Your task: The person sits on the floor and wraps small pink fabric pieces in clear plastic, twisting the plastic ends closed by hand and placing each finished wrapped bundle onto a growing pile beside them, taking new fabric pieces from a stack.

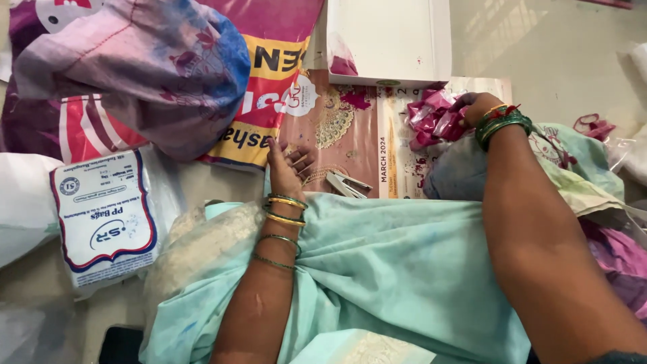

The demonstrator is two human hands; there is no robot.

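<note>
right grip (475, 108) closed on pink packet (431, 120) | left grip (286, 168) open, stapler (345, 183) just beside

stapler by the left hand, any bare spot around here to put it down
Little nearby. The stapler lies between the left hand and the calendar sheet. Bare floor shows only at top right, beyond the white box, and along the strip under the printed sack. The right hand sits in crumpled pink packets; bags crowd the left.

Home floor workspace, printed sacks (269, 74), plastic bag packet (101, 216), wall calendar (397, 148) spread as mat
</note>
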